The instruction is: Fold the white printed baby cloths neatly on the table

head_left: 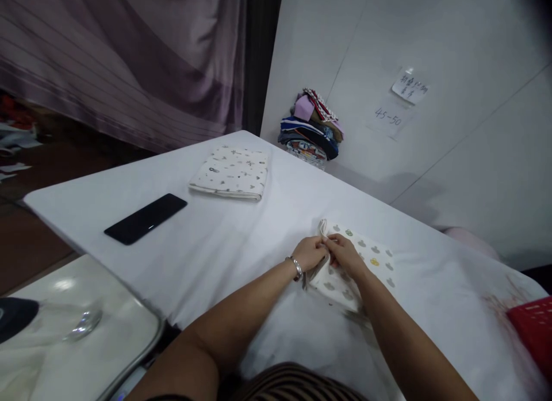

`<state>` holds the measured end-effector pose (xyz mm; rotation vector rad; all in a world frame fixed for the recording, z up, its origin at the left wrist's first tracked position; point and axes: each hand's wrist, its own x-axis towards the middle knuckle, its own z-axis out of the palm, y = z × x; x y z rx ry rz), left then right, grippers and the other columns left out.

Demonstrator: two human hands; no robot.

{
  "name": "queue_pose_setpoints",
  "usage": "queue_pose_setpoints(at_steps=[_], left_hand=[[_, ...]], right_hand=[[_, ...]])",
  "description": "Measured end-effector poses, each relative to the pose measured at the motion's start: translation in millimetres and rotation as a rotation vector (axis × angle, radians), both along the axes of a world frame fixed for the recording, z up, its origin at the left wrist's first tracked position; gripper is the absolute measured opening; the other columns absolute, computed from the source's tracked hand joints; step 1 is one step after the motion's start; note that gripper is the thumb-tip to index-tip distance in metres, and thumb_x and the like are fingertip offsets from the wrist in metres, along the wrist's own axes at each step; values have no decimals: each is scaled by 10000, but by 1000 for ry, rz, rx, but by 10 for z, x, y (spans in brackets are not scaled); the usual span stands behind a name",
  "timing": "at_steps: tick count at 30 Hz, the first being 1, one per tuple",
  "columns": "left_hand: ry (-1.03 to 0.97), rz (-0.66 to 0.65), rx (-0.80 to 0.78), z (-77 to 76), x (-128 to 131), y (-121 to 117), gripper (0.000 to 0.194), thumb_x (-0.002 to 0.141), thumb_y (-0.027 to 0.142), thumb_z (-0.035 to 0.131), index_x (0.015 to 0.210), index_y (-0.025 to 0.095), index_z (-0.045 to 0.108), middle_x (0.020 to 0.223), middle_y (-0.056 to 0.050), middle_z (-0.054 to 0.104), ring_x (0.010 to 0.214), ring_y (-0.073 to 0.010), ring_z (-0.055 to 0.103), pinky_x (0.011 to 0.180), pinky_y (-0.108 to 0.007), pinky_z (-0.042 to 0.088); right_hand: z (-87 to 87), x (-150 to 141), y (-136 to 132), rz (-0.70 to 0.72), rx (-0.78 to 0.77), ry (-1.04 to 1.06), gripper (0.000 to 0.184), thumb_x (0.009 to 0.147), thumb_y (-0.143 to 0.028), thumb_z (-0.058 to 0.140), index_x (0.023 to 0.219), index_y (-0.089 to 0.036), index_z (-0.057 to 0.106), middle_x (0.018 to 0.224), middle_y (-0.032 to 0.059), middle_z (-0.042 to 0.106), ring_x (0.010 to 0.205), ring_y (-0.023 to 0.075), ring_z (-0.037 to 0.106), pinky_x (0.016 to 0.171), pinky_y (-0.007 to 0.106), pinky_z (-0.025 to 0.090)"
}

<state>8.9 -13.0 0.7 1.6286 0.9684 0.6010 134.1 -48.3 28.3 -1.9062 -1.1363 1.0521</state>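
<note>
A small white cloth (pixel 371 260) printed with little green and yellow shapes lies on the white-covered table (pixel 215 251) in front of me. My left hand (pixel 309 253), with a metal bracelet at the wrist, pinches the cloth's near-left edge. My right hand (pixel 345 254) meets it from the right, fingers closed on the same bunched edge. Part of the cloth is hidden under my right forearm.
A folded white patterned cloth (pixel 230 172) lies further back, with a black phone (pixel 145 218) to its left. A pile of coloured fabrics (pixel 311 126) sits against the wall. A red basket (pixel 535 329) stands at the right edge. A second table (pixel 86 338) stands at lower left.
</note>
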Motion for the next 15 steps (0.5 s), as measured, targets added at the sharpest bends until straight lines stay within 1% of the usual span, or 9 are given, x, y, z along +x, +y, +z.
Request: queue_pose_setpoints(at_steps=[1, 3, 4, 5, 7, 9, 10, 12, 15], left_hand=[[-31, -25, -79, -3, 6, 15, 177, 718, 195, 503, 799, 162, 656, 548, 47, 540, 467, -83, 456, 471, -198, 350], [-79, -72, -227, -6, 2, 59, 207, 693, 177, 533, 855, 162, 662, 525, 59, 529, 411, -73, 415, 448, -201, 344], [-77, -69, -270, -9, -8, 86, 244, 676, 172, 558, 897, 164, 663, 528, 60, 539, 403, -72, 409, 448, -204, 348], [-58, -40, -276, -13, -23, 116, 287, 660, 169, 582, 936, 168, 660, 545, 55, 562, 414, -75, 422, 461, -207, 359], [22, 74, -182, -32, -61, 173, 313, 651, 173, 604, 959, 178, 659, 624, 31, 623, 502, -95, 498, 529, -214, 399], [113, 164, -36, -59, -96, 217, 231, 673, 194, 591, 890, 194, 670, 726, 10, 668, 643, -120, 566, 614, -219, 422], [148, 173, 22, -73, -108, 229, 181, 690, 209, 579, 845, 202, 673, 765, 6, 679, 701, -127, 582, 641, -220, 424], [205, 139, 76, -92, -116, 232, 133, 715, 242, 563, 786, 210, 671, 793, 7, 688, 745, -135, 594, 648, -220, 422], [278, 82, 119, -83, -103, 203, 145, 718, 314, 589, 785, 214, 671, 808, 3, 692, 749, -141, 601, 635, -223, 418]], right_hand=[[-19, 18, -5, 0, 8, 17, 311, 759, -449, 589, 889, -172, 538, 485, -58, 515, 359, 90, 457, 333, 196, 364], [-60, 52, -20, 11, 29, 76, 310, 731, -419, 616, 906, -174, 538, 513, -58, 534, 364, 82, 453, 334, 191, 366], [-78, 65, -29, 16, 39, 111, 305, 718, -389, 625, 917, -174, 538, 524, -59, 540, 369, 81, 456, 337, 190, 370], [-92, 75, -37, 14, 47, 143, 298, 705, -352, 629, 926, -173, 538, 530, -60, 543, 373, 81, 460, 340, 190, 375], [-109, 82, -52, -19, 57, 182, 282, 685, -284, 617, 932, -168, 541, 532, -61, 543, 371, 81, 462, 340, 191, 382], [-115, 77, -63, -62, 71, 192, 271, 678, -249, 598, 930, -165, 548, 528, -61, 537, 366, 80, 460, 337, 189, 384], [-116, 73, -67, -78, 79, 192, 265, 678, -244, 593, 927, -165, 551, 523, -62, 532, 365, 79, 459, 335, 188, 383], [-117, 64, -74, -91, 85, 193, 260, 679, -245, 589, 925, -169, 556, 521, -62, 531, 368, 81, 463, 335, 188, 389], [-121, 54, -80, -95, 85, 196, 261, 675, -250, 589, 921, -170, 556, 531, -58, 543, 371, 82, 469, 334, 190, 395]])
